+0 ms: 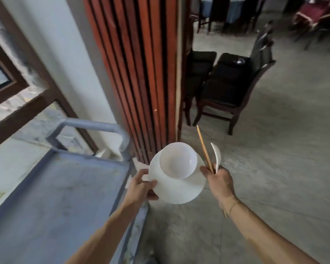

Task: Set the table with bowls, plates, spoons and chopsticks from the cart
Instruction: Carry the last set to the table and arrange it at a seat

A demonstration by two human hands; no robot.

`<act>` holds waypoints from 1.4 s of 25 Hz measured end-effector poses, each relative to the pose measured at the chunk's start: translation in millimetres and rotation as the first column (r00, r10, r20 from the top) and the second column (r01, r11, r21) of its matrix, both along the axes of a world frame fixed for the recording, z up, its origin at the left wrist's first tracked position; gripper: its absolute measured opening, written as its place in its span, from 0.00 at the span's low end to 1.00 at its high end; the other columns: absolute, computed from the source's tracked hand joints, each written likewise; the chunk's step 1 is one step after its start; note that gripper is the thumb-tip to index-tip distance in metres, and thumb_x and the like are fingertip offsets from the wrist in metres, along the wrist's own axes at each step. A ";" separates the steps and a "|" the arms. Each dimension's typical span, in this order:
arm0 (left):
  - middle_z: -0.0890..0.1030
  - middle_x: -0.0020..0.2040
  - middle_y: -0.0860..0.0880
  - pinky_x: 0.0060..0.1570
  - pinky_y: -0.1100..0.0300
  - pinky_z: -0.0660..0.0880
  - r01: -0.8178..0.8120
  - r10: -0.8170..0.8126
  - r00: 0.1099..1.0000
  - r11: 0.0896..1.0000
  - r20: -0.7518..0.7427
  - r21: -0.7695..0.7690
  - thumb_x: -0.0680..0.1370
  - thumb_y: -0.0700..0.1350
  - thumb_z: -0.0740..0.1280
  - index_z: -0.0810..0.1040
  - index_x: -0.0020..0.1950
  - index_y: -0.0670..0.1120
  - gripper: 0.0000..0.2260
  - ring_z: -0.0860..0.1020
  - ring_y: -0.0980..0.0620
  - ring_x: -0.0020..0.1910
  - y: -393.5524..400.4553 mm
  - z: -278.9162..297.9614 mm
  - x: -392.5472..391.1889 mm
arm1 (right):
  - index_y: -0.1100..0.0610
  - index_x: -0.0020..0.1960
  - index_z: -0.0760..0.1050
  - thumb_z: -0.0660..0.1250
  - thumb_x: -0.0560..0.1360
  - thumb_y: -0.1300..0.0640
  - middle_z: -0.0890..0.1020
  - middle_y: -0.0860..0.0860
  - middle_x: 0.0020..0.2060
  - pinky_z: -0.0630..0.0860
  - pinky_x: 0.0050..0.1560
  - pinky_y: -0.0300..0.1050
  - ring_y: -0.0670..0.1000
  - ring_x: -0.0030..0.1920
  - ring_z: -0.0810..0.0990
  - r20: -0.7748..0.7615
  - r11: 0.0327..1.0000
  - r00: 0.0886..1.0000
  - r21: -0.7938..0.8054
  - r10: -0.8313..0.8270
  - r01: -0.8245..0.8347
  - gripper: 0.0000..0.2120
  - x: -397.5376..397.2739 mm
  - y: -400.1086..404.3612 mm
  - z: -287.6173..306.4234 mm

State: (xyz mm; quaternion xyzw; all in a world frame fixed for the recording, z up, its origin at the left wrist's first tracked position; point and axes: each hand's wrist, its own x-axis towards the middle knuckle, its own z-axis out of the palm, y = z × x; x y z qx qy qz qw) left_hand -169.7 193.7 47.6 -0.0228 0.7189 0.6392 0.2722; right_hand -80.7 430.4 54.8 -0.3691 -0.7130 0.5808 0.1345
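Cart (pixel 61 187) filled lower left of frame, grey top bare where visible, handle toward the upper end. Left hand (pixel 141 185) just right of it was closed on the rim of a white plate (pixel 179 189), thumb on top, fingers under, likely to keep it level. White bowl (pixel 178 160) sat on the plate's far side, so one hand carried both. Right hand (pixel 220 180), at centre-right, was closed around chopsticks (pixel 204 149) and a white spoon (pixel 216 156), both pointing up and away, its fingers touching the plate edge, probably steadying it. Chairs (pixel 231 80) stood upper right; no table to set clearly in view, so the load looked in transit.
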 end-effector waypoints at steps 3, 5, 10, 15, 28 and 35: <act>0.85 0.35 0.43 0.32 0.54 0.81 0.145 -0.145 0.989 0.989 0.015 0.002 0.75 0.34 0.68 0.77 0.55 0.44 0.11 0.84 0.46 0.33 56.3 0.8 8.5 | 0.54 0.36 0.79 0.72 0.74 0.51 0.82 0.48 0.31 0.72 0.33 0.43 0.48 0.35 0.80 -0.006 0.991 0.991 0.013 -0.130 0.130 0.09 41.2 41.0 2.6; 0.85 0.35 0.43 0.32 0.55 0.81 0.254 -0.254 0.967 0.967 0.027 0.005 0.72 0.37 0.69 0.77 0.56 0.44 0.12 0.84 0.46 0.32 95.9 1.0 12.2 | 0.55 0.36 0.78 0.72 0.74 0.52 0.82 0.50 0.31 0.73 0.34 0.42 0.48 0.34 0.80 0.001 0.974 0.974 0.029 -0.224 0.224 0.10 67.4 66.4 2.6; 0.85 0.35 0.45 0.33 0.53 0.81 0.462 -0.462 0.885 0.887 0.048 0.019 0.76 0.34 0.67 0.76 0.56 0.44 0.10 0.84 0.44 0.34 194.8 -5.9 12.6 | 0.56 0.36 0.77 0.72 0.73 0.53 0.81 0.53 0.31 0.71 0.36 0.43 0.49 0.34 0.77 0.010 0.897 0.899 0.063 -0.438 0.437 0.10 115.4 122.6 2.4; 0.86 0.37 0.42 0.35 0.53 0.82 0.664 -0.663 0.744 0.747 0.079 0.022 0.77 0.35 0.66 0.76 0.56 0.49 0.12 0.85 0.42 0.37 295.5 -9.0 2.2 | 0.60 0.35 0.73 0.71 0.73 0.55 0.73 0.49 0.27 0.67 0.33 0.44 0.49 0.30 0.72 0.039 0.790 0.789 0.052 -0.613 0.611 0.13 137.6 176.6 -3.1; 0.86 0.36 0.44 0.35 0.53 0.83 0.931 -0.931 0.364 0.363 0.028 -0.041 0.77 0.37 0.67 0.77 0.56 0.49 0.11 0.86 0.45 0.36 520.2 2.5 -18.8 | 0.53 0.37 0.79 0.71 0.74 0.52 0.75 0.40 0.19 0.67 0.29 0.41 0.47 0.28 0.71 0.092 0.390 0.391 -0.020 -0.916 0.920 0.08 145.4 287.8 -2.1; 0.85 0.45 0.40 0.34 0.54 0.82 0.976 -0.977 0.211 0.211 -0.009 -0.055 0.78 0.37 0.65 0.76 0.57 0.49 0.11 0.86 0.46 0.37 639.3 4.6 19.8 | 0.54 0.36 0.78 0.70 0.75 0.52 0.75 0.43 0.21 0.68 0.31 0.44 0.48 0.29 0.71 0.092 0.245 0.246 -0.021 -0.965 0.969 0.10 181.2 372.3 -5.4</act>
